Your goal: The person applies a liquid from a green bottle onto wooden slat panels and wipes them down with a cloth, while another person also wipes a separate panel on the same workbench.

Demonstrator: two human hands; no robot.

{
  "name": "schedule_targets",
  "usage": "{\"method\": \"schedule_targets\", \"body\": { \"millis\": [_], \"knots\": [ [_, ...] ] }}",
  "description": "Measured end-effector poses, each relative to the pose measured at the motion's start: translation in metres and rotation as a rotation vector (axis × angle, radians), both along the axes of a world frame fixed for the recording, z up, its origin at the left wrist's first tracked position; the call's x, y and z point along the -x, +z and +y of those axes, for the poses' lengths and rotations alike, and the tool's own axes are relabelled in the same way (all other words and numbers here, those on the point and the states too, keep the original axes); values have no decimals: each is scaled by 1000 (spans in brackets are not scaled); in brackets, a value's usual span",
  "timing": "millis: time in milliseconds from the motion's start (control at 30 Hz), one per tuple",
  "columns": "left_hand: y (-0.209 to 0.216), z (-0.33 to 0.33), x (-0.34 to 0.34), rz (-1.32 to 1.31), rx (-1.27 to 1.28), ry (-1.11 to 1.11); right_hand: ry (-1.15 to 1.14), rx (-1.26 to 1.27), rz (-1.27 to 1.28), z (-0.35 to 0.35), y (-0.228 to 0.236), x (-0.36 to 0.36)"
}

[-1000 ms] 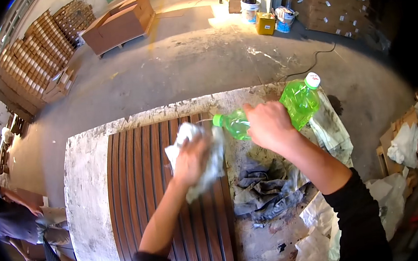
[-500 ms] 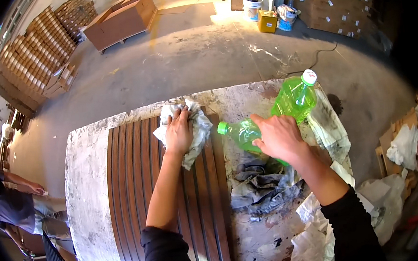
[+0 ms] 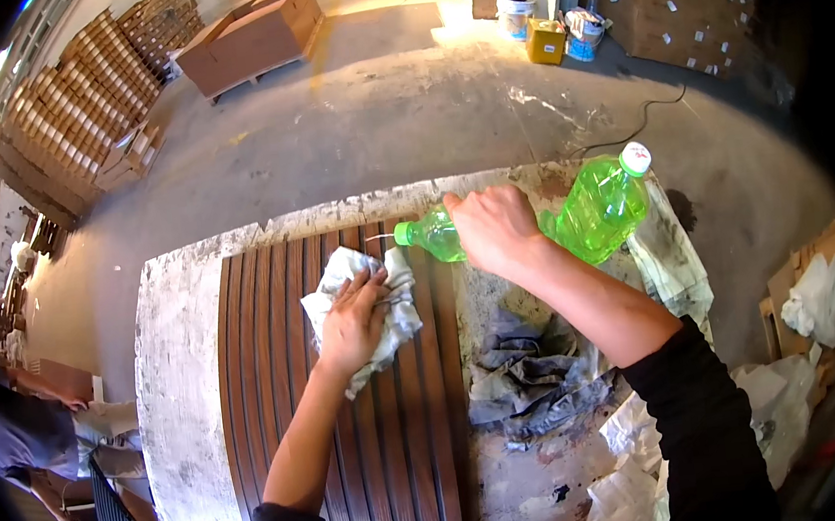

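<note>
From where I stand, the left hand (image 3: 351,322) lies over a crumpled white cloth (image 3: 400,314), fingers loosely extended and pressing it onto the brown slatted panel (image 3: 265,366), toward the far edge of the table (image 3: 183,383); whether any fold is pinched beneath the palm I can't tell. The right hand (image 3: 497,231) is closed round a small green bottle (image 3: 432,236), held sideways above the panel's far right part, and a thin jet (image 3: 380,236) shoots leftward from its cap. That jet is my worry: a harder squeeze or a different tilt could send it past the cloth and over the far edge, or leave liquid pooled in the dark grooves, where a flat cloth might not reach. A large green bottle (image 3: 601,208) stands near the table's far right corner, close beside the right hand; a forearm swung outward could knock it over. The dark rag (image 3: 525,381) beside the panel's right edge might smear grime if dragged across.
</note>
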State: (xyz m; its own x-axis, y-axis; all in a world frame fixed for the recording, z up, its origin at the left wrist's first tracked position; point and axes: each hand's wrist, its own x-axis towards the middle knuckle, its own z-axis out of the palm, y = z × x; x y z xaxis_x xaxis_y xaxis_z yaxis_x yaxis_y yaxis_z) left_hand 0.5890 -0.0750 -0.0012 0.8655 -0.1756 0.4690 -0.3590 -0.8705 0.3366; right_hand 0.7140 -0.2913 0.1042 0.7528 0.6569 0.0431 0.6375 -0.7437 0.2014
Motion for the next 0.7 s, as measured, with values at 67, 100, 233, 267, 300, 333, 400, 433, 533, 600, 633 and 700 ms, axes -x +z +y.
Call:
{"method": "schedule_targets", "body": {
  "millis": [67,100,233,267,300,333,400,433,533,600,633,700],
  "knots": [
    [3,20,-27,-29,-2,123,6,6,-30,13,-8,-9],
    [0,27,-48,-42,11,174,-1,23,-44,15,-11,-10],
    [-2,-10,-31,120,75,120,-15,41,-7,-1,-8,-11],
    [-3,-14,-7,63,-14,47,-28,58,28,-4,-1,-7],
    [-2,-14,13,129,-54,34,-34,77,56,-3,5,-1],
    [0,-10,6,90,-66,40,-35,42,59,-5,5,0],
    [0,2,-35,61,-51,124,-23,-17,66,-9,5,6],
    [8,11,-50,52,-40,204,14,-24,63,2,7,13],
    [-2,11,-43,70,75,214,61,7,85,1,3,26],
    [-8,-11,25,66,76,130,88,-19,100,-23,7,42],
    [-7,-27,68,130,108,71,88,-54,113,-36,8,49],
    [2,-52,161,134,-32,21,82,15,184,-50,16,73]
  ]
}}
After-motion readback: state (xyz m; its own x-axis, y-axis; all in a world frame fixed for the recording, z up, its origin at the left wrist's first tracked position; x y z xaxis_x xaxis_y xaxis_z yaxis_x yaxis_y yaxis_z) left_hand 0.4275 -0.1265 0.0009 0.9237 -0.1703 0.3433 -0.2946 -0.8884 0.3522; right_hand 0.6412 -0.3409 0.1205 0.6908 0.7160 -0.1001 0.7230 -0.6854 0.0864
